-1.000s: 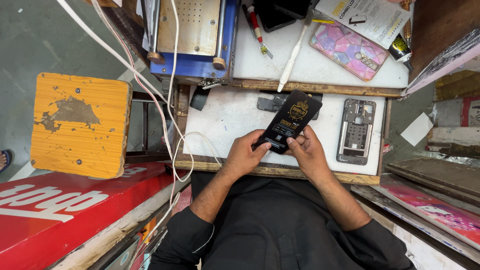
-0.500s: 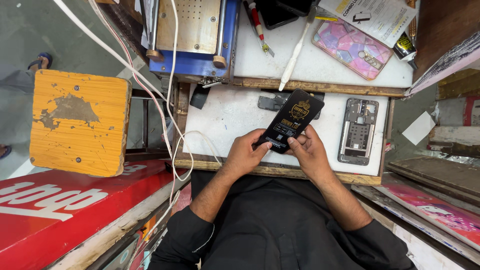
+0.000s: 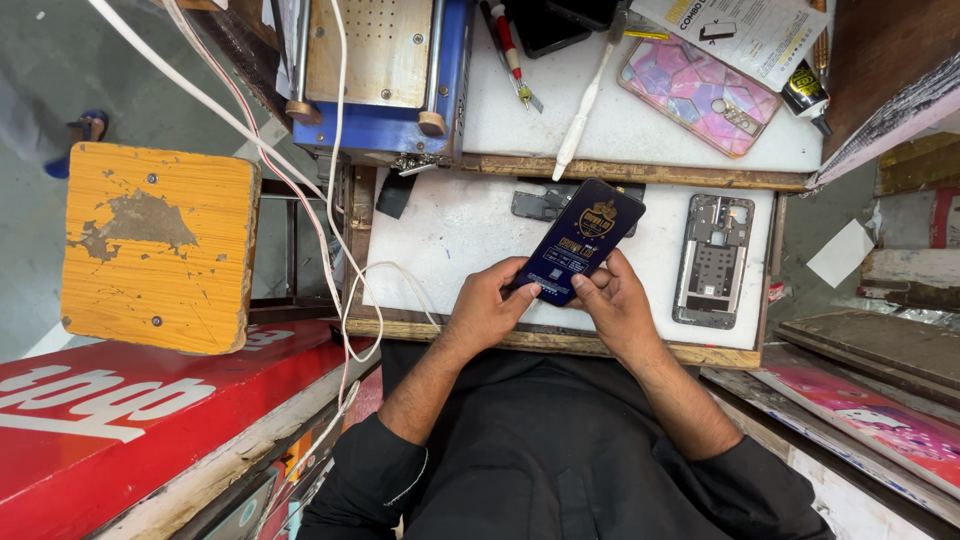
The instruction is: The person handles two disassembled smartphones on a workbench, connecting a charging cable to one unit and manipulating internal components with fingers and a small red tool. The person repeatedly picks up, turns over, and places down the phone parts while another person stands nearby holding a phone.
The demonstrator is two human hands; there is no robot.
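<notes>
Both my hands hold a flat dark-blue rectangular packet (image 3: 582, 242) with gold print over the white lower work surface (image 3: 450, 225). My left hand (image 3: 492, 305) grips its near left corner, thumb on top. My right hand (image 3: 612, 300) pinches its near right edge. The packet is tilted, its far end pointing up and to the right. An opened phone frame (image 3: 714, 260) with bare inner parts lies flat to the right of my right hand, apart from it. A small dark part (image 3: 540, 205) lies partly hidden under the packet's far end.
On the upper shelf lie a blue machine with a tan plate (image 3: 375, 70), a white toothbrush (image 3: 585, 105), a red-handled tool (image 3: 512, 52), a pink patterned phone case (image 3: 700, 92) and a printed leaflet (image 3: 745, 30). White cables (image 3: 330, 230) hang at left beside a yellow wooden stool (image 3: 155, 245).
The packet and both hands stay almost in place; only the view has shifted slightly. A person's foot at the far left has moved.
</notes>
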